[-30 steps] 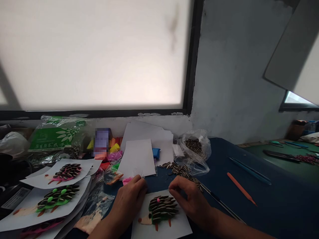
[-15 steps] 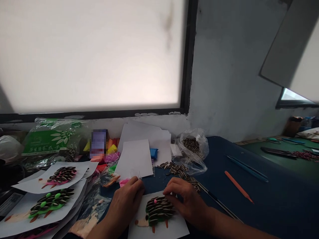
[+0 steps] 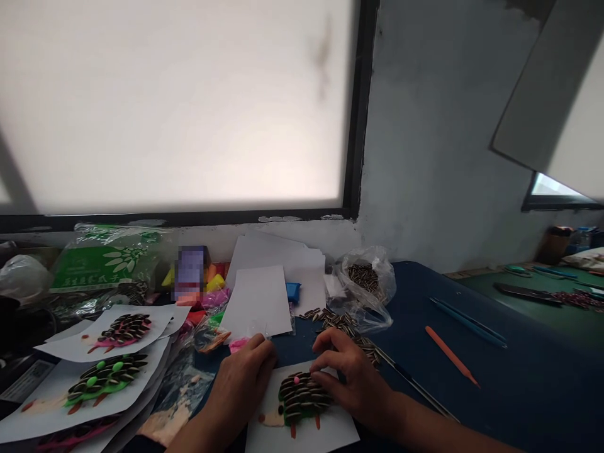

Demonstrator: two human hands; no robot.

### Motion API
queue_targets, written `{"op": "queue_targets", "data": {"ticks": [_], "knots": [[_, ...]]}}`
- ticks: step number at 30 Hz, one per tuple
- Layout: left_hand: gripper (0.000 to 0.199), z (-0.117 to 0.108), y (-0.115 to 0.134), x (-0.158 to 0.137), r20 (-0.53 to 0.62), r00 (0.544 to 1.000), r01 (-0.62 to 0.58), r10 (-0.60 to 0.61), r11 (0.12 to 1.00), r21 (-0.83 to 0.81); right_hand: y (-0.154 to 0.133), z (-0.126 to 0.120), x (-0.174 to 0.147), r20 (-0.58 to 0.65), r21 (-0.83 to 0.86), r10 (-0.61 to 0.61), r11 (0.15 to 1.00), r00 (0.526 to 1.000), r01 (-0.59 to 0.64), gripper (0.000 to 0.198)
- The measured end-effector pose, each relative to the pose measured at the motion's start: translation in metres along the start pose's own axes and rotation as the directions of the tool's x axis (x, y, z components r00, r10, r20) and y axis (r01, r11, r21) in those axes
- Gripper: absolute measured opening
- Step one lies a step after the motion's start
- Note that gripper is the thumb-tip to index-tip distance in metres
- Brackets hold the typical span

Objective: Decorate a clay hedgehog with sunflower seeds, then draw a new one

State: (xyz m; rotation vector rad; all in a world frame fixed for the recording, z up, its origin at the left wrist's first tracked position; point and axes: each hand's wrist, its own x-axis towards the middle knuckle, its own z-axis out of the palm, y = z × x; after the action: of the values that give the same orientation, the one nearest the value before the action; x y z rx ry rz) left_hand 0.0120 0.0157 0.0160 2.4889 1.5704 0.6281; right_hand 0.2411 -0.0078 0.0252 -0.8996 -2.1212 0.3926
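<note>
My left hand (image 3: 246, 380) rests at the upper left edge of a white card (image 3: 276, 437), its fingers curled together and the tips hidden. Just behind it lies a lump of pink clay (image 3: 239, 345). On the card is a hedgehog picture (image 3: 304, 397) of green clay set with rows of sunflower seeds, with one pink dot (image 3: 297, 380) on its back and a pale snout. Over the hedgehog's upper right side, my right hand (image 3: 349, 374) has its thumb and a finger pinched close together, another finger lifted. What they hold, if anything, is too small to make out.
Loose sunflower seeds (image 3: 340, 321) and an open seed bag (image 3: 363, 277) lie behind my right hand. Finished hedgehog cards (image 3: 141, 377) are stacked at left. Blank paper (image 3: 259, 302), colored clay packs (image 3: 214, 283), an orange tool (image 3: 450, 355) and blue tweezers (image 3: 467, 322) lie around.
My right hand's upper finger has lifted away from the thumb, while the hand stays over the hedgehog. My left hand keeps its place by the card. The view has shifted slightly.
</note>
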Motion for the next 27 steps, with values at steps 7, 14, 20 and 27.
{"op": "queue_targets", "data": {"ticks": [7, 14, 20, 27], "knots": [[0.023, -0.0014, 0.0002, 0.0001, 0.008, 1.0, 0.007, -0.007, 1.0, 0.005, 0.0013, 0.0008, -0.0006, 0.023, -0.023, 0.009, 1.0, 1.0, -0.009, 0.013], [0.025, -0.0033, 0.0021, 0.0, 0.019, 1.0, 0.008, -0.008, 1.0, -0.002, 0.0, 0.0017, -0.0019, 0.021, -0.026, 0.01, 1.0, 1.0, -0.009, 0.014], [0.024, -0.0048, 0.0034, -0.0006, 0.023, 1.0, 0.012, -0.011, 1.0, -0.009, -0.0032, 0.0, -0.002, 0.022, -0.02, 0.003, 1.0, 1.0, -0.002, 0.016], [0.022, -0.0053, 0.004, 0.0008, 0.02, 1.0, 0.011, -0.01, 1.0, -0.015, -0.0015, 0.0006, -0.0006, 0.008, 0.015, 0.012, 1.0, 1.0, -0.012, 0.01]]}}
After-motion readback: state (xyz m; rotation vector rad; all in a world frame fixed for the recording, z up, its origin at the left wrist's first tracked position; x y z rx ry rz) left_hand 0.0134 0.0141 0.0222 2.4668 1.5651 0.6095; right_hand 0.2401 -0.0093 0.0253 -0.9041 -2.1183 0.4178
